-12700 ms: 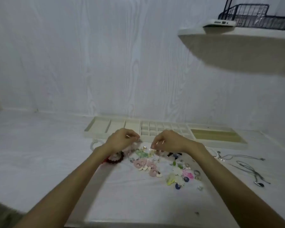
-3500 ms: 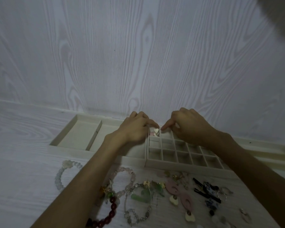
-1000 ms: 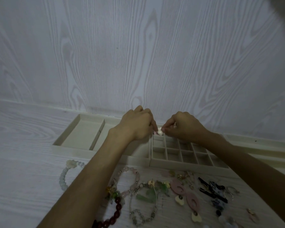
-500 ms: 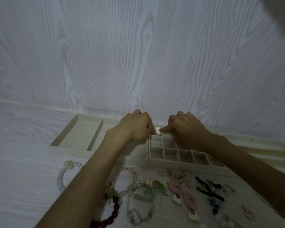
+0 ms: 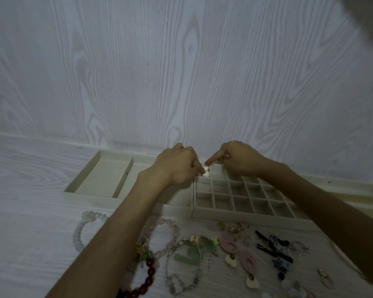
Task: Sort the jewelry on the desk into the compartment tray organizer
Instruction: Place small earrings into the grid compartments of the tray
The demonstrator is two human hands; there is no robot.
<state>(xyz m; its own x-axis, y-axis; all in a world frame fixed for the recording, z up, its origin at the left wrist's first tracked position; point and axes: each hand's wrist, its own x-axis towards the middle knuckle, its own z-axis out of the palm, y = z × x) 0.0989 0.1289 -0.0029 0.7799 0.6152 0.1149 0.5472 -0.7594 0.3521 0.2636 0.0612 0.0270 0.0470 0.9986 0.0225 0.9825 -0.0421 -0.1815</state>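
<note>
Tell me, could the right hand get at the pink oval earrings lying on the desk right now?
Probably yes. The pink oval earrings lie uncovered in front of the tray, beside the right forearm; the right hand seems to hold nothing and would only need to draw back.

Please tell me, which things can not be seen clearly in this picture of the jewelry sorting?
- Head view: the small white piece is mostly covered by the left hand; its kind is unclear.
- The right hand hides the tray organizer's far small compartments.
- The dark red bracelet is cut off by the bottom edge.
- Bottom-right pieces are blurred.
</note>
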